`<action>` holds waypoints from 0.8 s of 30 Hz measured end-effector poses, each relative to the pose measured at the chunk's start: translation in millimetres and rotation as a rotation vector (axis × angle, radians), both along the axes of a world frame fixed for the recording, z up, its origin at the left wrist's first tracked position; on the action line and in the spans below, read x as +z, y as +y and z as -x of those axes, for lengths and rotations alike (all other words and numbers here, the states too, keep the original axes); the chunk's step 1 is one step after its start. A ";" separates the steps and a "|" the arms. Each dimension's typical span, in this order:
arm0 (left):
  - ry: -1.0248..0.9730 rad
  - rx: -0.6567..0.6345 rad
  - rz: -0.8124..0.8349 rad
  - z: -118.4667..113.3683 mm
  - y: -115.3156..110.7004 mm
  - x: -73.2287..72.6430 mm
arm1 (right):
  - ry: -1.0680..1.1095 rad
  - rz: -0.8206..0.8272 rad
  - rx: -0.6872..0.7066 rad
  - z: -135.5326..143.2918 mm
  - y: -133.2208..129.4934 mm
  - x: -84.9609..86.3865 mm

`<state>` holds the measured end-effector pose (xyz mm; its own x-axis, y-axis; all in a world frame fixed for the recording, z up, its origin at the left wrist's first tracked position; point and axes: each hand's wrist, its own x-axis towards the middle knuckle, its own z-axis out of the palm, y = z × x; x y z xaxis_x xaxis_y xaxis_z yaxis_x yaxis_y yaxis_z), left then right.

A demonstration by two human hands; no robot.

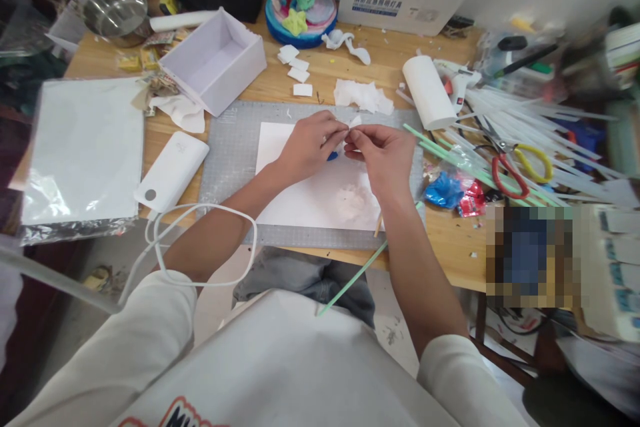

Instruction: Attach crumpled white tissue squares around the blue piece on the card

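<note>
My left hand (pixel 315 145) and my right hand (pixel 383 153) meet fingertip to fingertip above a white sheet (pixel 295 203) on the grey cutting mat (pixel 227 167). Both are pinched together on a small white piece (pixel 355 121) that pokes up between them; its shape is mostly hidden. Just under the fingers a bit of something blue (pixel 333 155) shows. A pale crumpled heap (pixel 351 201) lies on the sheet near my right wrist. One green stick (pixel 353 280) juts over the table's front edge beside my right forearm.
To the left are a white power bank (pixel 173 172) with a looped cable and a lilac open box (pixel 215 63). At the right lie scissors (pixel 507 160), a glue gun (pixel 461 83), a white roll (pixel 429 92) and many translucent sticks. A decorated blue round base (pixel 300 27) stands behind.
</note>
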<state>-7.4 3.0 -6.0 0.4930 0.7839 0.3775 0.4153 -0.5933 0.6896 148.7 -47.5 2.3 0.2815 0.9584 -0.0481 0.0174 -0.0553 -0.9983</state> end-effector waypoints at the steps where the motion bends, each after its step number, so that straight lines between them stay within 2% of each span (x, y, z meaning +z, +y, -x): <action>1: -0.003 0.001 0.012 -0.2 -0.4 0.7 | -0.003 0.001 0.000 0.1 -0.1 0.1; 24: 0.018 0.027 0.031 -1.7 -3.0 1.7 | -0.013 -0.011 -0.011 0.2 1.0 -2.4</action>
